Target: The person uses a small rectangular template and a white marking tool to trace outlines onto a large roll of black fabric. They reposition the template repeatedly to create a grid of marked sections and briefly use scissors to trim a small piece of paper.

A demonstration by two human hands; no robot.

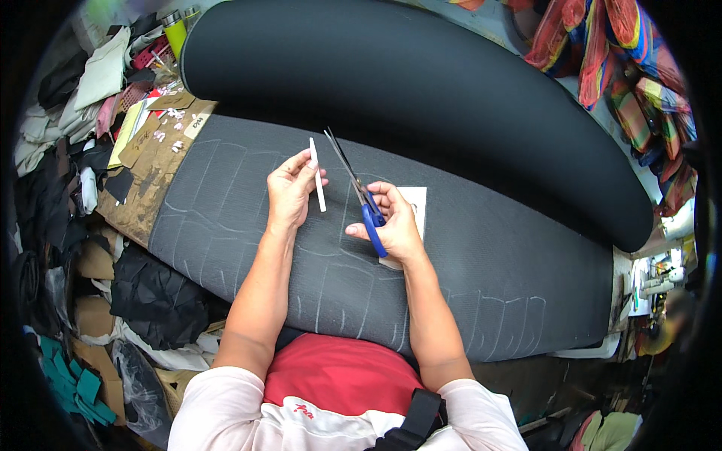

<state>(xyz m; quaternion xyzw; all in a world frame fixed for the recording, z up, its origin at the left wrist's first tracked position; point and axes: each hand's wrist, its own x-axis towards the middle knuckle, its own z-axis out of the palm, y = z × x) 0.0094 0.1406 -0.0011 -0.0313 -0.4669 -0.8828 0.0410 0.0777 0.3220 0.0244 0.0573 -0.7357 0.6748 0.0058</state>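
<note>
While pinching a slim white stick (318,180) nearly upright in the fingers of the left hand (289,188), just left of the frame's centre, also grasps blue-handled scissors (367,216) in the right hand (398,225), blades pointing toward the upper left. Covers part of a pale card (416,198) with that same right hand, near the middle of dark grey fabric (489,255) drawn over with white lines. Has a thick black fabric roll (406,86) across the top, in the way along the fabric's far side. Faces cardboard scraps (141,143) and a yellow-green bottle (174,34) at upper left, plaid mesh bundles (594,64) at upper right, and crumpled black cloth (159,297) with teal scraps (79,385) at lower left.
</note>
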